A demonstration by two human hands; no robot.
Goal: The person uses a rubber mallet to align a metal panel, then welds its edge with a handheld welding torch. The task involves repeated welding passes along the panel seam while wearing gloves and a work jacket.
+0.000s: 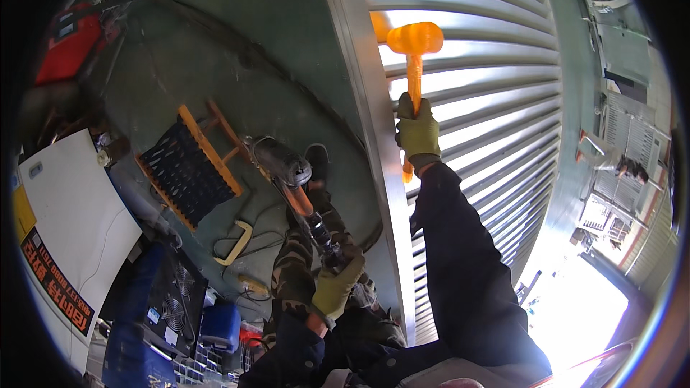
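Note:
My right hand, in a yellow-green glove, is closed around the handle of an orange mallet. The mallet's head lies over a metal panel of grey slats, and a blurred orange reflection shows beside it. Lower down, my gloved left hand grips a long tool with a bulky dark head and an orange and black shaft. This tool slants up and left in front of my legs. I cannot tell exactly what kind it is. The panel's smooth metal side rail runs between my two hands.
A wooden stool with a black woven seat stands on the green floor, near a yellow hook-shaped piece and cables. A red machine, a white panel and a blue box are at left. Another person is far right.

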